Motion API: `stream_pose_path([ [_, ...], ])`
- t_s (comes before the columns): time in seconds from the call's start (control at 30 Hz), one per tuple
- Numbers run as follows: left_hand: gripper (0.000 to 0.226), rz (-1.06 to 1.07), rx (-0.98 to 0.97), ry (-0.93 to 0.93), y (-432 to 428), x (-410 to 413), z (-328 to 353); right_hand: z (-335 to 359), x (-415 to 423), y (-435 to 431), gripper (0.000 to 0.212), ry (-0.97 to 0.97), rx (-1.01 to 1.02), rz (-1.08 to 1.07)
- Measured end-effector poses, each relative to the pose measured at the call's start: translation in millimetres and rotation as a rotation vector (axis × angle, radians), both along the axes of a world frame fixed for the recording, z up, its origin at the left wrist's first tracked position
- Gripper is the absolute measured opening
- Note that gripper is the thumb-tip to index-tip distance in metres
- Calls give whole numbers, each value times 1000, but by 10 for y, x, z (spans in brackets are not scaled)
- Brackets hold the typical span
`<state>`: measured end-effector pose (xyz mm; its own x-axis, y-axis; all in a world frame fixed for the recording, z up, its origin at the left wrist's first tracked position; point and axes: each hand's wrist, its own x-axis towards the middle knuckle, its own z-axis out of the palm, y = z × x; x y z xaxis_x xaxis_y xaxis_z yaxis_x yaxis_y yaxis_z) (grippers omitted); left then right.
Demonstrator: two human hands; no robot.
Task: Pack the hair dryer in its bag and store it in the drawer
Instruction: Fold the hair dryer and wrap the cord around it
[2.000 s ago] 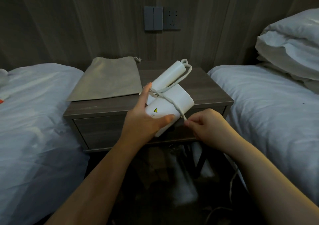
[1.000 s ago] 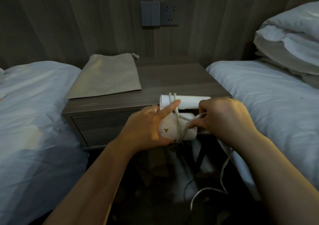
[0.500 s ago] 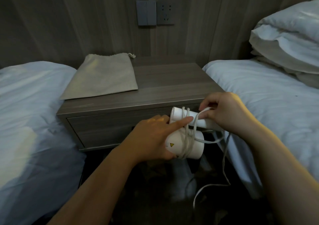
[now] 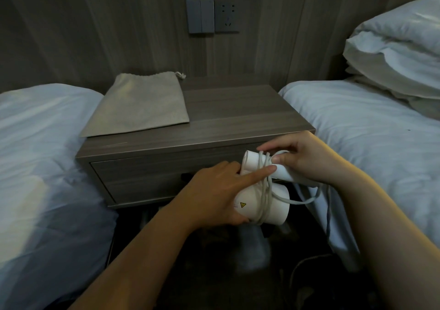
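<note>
dryer [image 4: 262, 202]: white, handle folded against barrel, held in the air in front of the drawer [image 4: 147, 179], just below the table [image 4: 238, 110] front edge, near its front right corner
cord [image 4: 263, 186]: several turns round barrel and handle, loose tail hangs off to the right
left hand [image 4: 214, 195]: wrapped round the barrel, index finger straight, pressing the turns against the handle
right hand [image 4: 307, 159]: fingers curled round the handle end, cord passes under them; exact pinch point hidden
bag [image 4: 142, 105]: flat, empty-looking, on the table's left side, drawstring mouth at the back edge
drawer state: looks closed
handling: probably light, rigid, smooth plastic, so slippery; cord is springy and likely to unwind if let go
grip: take the barrel over the turns, thumb pinning the cord end; not by the cord, not by the hinge
</note>
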<state>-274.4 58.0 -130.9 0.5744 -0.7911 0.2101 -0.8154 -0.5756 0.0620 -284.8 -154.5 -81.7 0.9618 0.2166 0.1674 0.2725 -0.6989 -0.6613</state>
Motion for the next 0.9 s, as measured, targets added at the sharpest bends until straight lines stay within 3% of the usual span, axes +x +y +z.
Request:
stream_pose_path([
  [0.4, 91, 32, 81, 28, 16, 27, -49, -110, 42, 76, 20, -36, 28, -27],
  [0.63, 93, 8, 62, 8, 37, 8, -39, -120, 17, 70, 27, -31, 80, 11],
  [0.9, 90, 18, 75, 88, 48, 32, -40, -148, 53, 63, 18, -11, 48, -65],
])
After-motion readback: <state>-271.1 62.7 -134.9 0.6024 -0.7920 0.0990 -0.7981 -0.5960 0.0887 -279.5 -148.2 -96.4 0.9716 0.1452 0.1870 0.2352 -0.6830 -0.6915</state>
